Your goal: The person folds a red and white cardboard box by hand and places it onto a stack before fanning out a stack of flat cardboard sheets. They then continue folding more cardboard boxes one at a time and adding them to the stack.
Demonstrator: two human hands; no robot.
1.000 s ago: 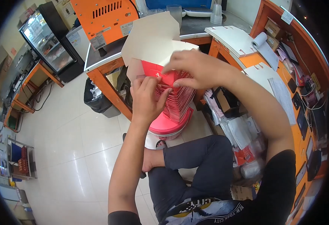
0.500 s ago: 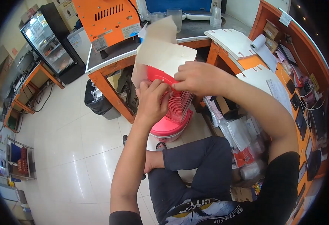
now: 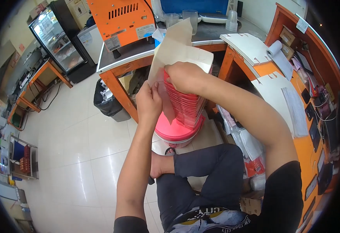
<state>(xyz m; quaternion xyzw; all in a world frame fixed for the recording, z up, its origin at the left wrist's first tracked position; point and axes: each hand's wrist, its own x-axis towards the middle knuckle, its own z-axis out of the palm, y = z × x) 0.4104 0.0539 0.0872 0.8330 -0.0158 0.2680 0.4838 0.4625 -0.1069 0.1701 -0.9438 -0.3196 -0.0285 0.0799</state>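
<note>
- Left hand (image 3: 150,100) pinched the pale card (image 3: 165,54), upper centre, fingers nearly closed.
- Right hand (image 3: 187,77) curled its fingers atop the red stack (image 3: 189,110); grip couldn't be told.
- Stack stood mid-frame on a pink bucket (image 3: 172,133).

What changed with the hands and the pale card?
The left hand moved left, holding the pale card, which now hangs partly left of the red stack. The right hand moved left too, at the stack's top. The stack still stands on the pink bucket.

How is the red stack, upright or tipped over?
Upright: the red stack rises in layers from the round pink top beneath it, with the right hand at its upper end.
</note>
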